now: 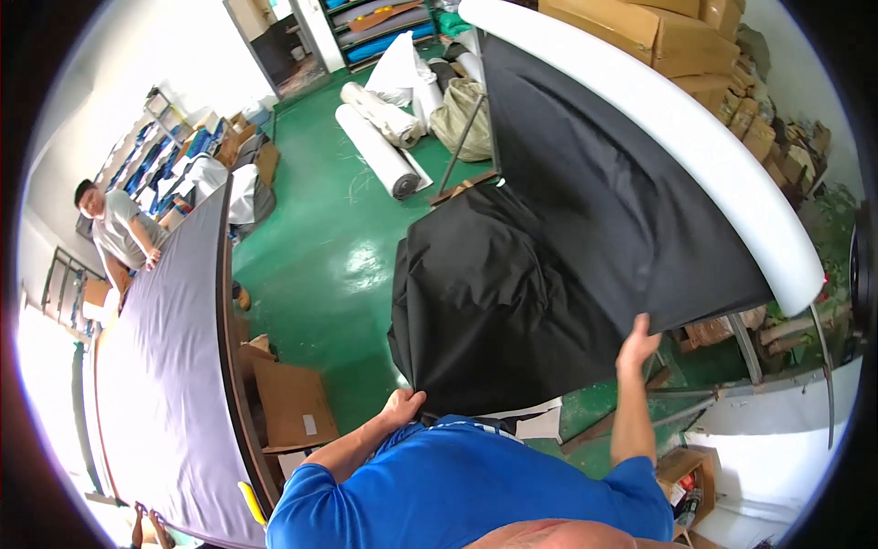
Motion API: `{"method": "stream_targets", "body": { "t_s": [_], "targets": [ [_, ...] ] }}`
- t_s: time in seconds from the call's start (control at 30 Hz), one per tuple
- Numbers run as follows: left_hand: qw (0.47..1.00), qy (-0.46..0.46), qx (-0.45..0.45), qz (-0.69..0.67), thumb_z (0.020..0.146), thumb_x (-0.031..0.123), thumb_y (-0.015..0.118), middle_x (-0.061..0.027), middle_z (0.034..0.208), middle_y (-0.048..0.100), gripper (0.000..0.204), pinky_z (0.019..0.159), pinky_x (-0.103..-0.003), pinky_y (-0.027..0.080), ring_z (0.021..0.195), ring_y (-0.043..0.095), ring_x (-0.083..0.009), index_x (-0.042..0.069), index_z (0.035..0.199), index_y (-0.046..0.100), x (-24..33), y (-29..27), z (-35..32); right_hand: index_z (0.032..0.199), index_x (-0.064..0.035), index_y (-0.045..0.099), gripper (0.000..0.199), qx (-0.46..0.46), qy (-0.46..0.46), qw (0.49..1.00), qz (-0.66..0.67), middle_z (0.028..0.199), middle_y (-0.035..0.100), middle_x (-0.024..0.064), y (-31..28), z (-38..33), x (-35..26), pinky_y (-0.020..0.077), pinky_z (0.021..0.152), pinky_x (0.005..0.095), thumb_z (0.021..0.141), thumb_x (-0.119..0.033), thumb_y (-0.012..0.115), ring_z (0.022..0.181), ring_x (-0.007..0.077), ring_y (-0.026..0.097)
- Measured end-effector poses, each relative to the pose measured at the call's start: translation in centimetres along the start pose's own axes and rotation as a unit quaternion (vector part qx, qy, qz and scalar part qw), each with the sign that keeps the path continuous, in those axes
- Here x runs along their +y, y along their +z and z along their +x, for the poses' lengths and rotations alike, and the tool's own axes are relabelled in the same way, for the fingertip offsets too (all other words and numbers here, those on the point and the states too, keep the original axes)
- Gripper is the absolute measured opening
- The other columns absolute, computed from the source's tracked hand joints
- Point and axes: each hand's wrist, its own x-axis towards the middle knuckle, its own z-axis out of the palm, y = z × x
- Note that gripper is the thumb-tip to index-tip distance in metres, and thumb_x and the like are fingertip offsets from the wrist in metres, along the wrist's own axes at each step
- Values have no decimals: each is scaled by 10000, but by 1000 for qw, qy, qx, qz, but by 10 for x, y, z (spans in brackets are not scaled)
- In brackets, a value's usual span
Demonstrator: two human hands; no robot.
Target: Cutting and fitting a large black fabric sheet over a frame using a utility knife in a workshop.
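A wide sheet of black fabric point(476, 302) hangs from a long white roll point(677, 119) at the upper right and spreads toward me in loose folds. My left hand point(402, 407) is closed on the near left corner of the sheet, close to my waist. Farther right, my right hand point(638, 346) grips the sheet's near right edge, its thumb pointing up along the cloth. Between both hands the fabric edge runs slack in front of my body. Metal legs of a stand point(745, 348) show beneath the roll.
To the left, a long table point(174, 366) bears grey-lilac fabric; a person point(123, 229) leans at its far end. A cardboard box point(293, 398) stands beside the table. Rolled material point(380, 151) and a sack point(464, 119) lie on the green floor ahead. Cartons point(640, 32) pile up behind the roll.
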Motion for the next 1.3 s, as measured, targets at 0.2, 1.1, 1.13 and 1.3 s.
{"method": "stream_targets", "body": {
  "t_s": [0.2,1.1,1.13,1.3],
  "targets": [
    [997,75,-31,13,859,434,518,-295,820,637,525,750,-462,483,829,655,-369,-76,803,635,-15,-8,9,1158,65,588,433,-276,162,947,-21,1176,609,121,20,-231,-30,425,967,365,803,-152,707,1084,239,561],
    [966,174,65,-182,907,296,554,-96,664,614,393,608,-340,458,668,541,-125,-71,791,630,42,-92,5,857,-8,655,335,-785,-81,598,-140,774,664,216,154,-312,-152,485,595,412,893,-333,585,686,305,658],
    [955,194,55,-217,907,275,541,-132,674,617,379,638,-351,464,683,551,-139,-81,807,624,70,-94,7,803,-17,656,345,-772,-77,617,-134,740,661,218,151,-289,-181,477,581,435,895,-340,580,652,329,653],
    [888,439,-31,-132,906,257,545,-180,650,567,333,584,-382,429,625,535,-156,-40,771,617,234,-67,20,724,-6,616,218,-624,-28,777,-73,593,541,-10,95,-166,-210,402,499,302,869,-167,643,568,71,500]
  ]
}}
